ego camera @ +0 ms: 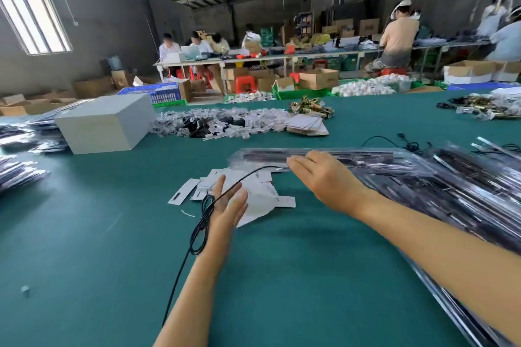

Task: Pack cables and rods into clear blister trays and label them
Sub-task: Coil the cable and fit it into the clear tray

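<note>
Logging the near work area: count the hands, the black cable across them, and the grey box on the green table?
Hands: 2, left hand and right hand
Black cable: 1
Grey box: 1
Total: 4

Landmark: pile of labels (248, 191) on table (84, 234) | directly behind it: blister tray (352, 158) | right of it: stack of trays (465, 186) | behind-left: box (104, 124) | far behind: heap of small packets (222, 121) | cable (203, 222) crossing its left edge
</note>
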`<state>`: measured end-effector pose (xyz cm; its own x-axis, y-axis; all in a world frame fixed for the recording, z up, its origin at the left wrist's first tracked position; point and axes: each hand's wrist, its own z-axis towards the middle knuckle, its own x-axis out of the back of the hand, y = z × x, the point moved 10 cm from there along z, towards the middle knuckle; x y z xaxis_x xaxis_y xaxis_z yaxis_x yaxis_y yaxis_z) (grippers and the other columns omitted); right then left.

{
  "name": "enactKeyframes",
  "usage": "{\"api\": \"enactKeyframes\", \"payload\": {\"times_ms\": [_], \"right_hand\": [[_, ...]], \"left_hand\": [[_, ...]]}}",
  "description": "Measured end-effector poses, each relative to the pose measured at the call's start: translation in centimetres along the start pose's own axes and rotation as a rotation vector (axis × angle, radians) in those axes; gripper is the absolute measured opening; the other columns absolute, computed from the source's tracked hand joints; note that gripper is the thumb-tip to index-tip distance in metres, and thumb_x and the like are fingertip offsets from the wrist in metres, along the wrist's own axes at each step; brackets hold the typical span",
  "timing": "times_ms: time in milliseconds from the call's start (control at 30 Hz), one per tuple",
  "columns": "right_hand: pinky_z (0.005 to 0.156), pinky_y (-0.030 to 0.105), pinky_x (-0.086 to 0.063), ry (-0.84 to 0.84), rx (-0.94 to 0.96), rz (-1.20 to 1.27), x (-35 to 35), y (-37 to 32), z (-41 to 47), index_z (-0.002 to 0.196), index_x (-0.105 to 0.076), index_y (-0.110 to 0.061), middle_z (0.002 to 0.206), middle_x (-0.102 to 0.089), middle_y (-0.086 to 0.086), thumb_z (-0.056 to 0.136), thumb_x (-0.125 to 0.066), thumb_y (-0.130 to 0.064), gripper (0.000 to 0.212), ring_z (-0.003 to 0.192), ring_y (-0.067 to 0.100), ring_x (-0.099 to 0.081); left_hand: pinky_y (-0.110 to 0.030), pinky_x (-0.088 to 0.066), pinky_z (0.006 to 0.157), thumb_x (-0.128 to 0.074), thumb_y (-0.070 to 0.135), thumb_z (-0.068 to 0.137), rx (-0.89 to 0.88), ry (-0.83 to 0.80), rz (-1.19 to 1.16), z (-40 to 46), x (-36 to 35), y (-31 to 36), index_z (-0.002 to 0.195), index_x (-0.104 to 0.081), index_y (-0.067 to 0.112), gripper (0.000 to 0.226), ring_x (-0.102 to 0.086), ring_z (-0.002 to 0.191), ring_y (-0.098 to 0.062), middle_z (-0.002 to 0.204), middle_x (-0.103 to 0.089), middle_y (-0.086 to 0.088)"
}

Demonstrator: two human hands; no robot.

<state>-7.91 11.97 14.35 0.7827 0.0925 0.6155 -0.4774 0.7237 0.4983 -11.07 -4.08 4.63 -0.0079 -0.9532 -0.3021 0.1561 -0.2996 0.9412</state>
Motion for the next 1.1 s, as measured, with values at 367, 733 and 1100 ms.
{"api": "enactKeyframes", "payload": {"times_ms": [367, 733, 1100], "right_hand": [[0.069, 0.034, -0.054, 0.144, 0.111, 0.012, -0.6, -3.0, -0.8, 0.101, -0.072, 0.0, 0.098, -0.072, 0.01, 0.088, -0.045, 0.006, 0.03, 0.081, 0.024, -0.067], [0.082, 0.033, -0.046, -0.047, -1.208, 0.599, -6.3, 2.3, -6.3, 0.121, -0.056, -0.004, 0.116, -0.054, 0.014, 0.086, -0.054, 0.006, 0.037, 0.099, 0.028, -0.056], [0.069, 0.032, -0.058, 0.039, -1.615, 1.748, -10.8, -3.8, -10.1, 0.103, -0.05, 0.001, 0.088, -0.072, 0.014, 0.092, -0.06, -0.031, 0.035, 0.077, 0.026, -0.07]], "left_hand": [[-0.035, -0.06, 0.068, -0.068, 0.025, 0.083, 0.272, 0.194, -0.57, -0.1, 1.4, -3.6, 0.123, -0.049, 0.007, 0.048, -0.068, 0.095, -0.041, 0.126, -0.056, -0.024], [-0.038, -0.059, 0.08, -0.057, -0.003, 0.091, 0.199, 0.185, -0.522, -0.5, -0.3, -3.8, 0.147, -0.023, 0.04, 0.078, -0.068, 0.094, -0.03, 0.135, -0.052, -0.012], [-0.028, -0.052, 0.089, -0.049, 0.028, 0.1, 0.244, 0.01, 0.141, -2.8, -4.9, -5.4, 0.1, -0.055, 0.038, 0.011, -0.067, 0.102, -0.014, 0.101, -0.073, 0.001]]}}
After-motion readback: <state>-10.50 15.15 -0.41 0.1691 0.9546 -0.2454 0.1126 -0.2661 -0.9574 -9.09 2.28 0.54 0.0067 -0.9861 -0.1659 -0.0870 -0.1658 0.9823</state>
